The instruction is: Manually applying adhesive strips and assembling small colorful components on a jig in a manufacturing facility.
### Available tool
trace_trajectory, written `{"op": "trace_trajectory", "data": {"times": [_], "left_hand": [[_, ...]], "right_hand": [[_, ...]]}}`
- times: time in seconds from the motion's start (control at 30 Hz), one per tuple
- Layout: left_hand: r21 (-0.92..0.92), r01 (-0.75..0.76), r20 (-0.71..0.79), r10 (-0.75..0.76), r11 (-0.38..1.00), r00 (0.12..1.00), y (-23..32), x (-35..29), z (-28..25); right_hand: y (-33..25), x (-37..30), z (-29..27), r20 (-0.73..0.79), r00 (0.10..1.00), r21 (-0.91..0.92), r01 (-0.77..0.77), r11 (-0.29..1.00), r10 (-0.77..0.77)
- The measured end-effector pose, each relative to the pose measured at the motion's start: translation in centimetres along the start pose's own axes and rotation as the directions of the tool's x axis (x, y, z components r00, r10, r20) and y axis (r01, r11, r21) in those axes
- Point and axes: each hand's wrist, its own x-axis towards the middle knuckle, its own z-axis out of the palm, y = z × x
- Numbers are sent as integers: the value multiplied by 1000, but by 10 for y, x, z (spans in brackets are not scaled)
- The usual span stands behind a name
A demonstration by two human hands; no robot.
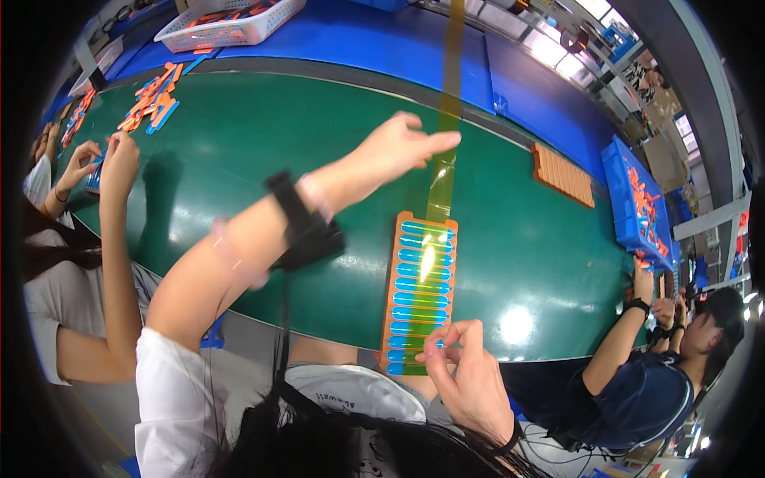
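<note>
A long strip of clear yellow tape (pixel 441 185) comes down from the far side of the table and lies lengthwise over an orange-brown slotted tray (pixel 393 291). In the tray's slots lie several flat, round-ended blue sticks (pixel 404 299), one above another. Beyond the tray's far end, my left hand (pixel 390 151) hovers at the left edge of the tape, index finger stretched out across it, other fingers partly bent. My right hand (pixel 470 374) is at the tray's near end, thumb and forefinger pinched at the tape's edge.
Another slotted tray (pixel 562 177) lies at the far right, beside a blue bin (pixel 625 187) of orange pieces. A pile of orange and blue sticks (pixel 153 99) and a white basket (pixel 231 33) are at far left. Co-workers sit on both sides, one person's hands (pixel 115 163) working at left.
</note>
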Motion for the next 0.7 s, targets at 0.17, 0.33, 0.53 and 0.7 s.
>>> {"op": "trace_trajectory", "data": {"times": [0.17,0.33,0.53,0.7], "left_hand": [[-234,17,85,3,972,996,-19,26,1],[29,-264,-92,265,964,960,-24,23,15],[64,-369,-128,374,927,919,-36,6,34],[240,-229,-106,260,943,960,-44,1,25]], "right_hand": [[-6,3,2,25,999,39,-31,999,30],[-12,25,-8,27,996,-38,81,996,-80],[-18,89,-17,-190,937,-246,244,938,-293],[-29,130,-28,-260,937,-174,194,965,-235]]}}
